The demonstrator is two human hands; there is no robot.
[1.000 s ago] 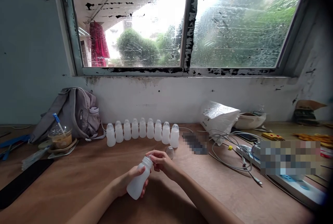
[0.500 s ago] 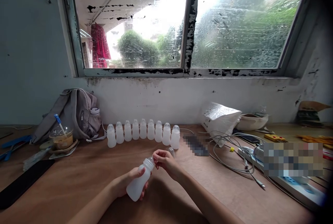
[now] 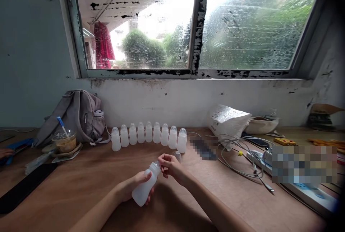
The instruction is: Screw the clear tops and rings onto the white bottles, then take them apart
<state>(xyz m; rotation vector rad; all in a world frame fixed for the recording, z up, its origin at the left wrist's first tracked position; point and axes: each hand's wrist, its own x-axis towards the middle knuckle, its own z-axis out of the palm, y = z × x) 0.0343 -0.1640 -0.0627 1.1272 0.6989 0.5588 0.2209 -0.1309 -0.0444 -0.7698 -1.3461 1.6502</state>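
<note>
My left hand is wrapped round a frosted white baby bottle, which tilts with its top up and to the right. At the bottle's top, the fingertips of my right hand pinch the clear nipple; part of it is hidden behind the fingers. Just beyond the right hand, a small translucent cap stands on the wooden table. Farther back, several capped baby bottles stand upright in a curved row.
On the left are a grey backpack, a drink cup with a straw and a long black pad. Another person's hand shows at the left edge. Cables, a white bag and a power strip lie on the right.
Another person's hand has come into view at the far left edge, by the blue object. My two hands and the bottle stay nearly in place.
</note>
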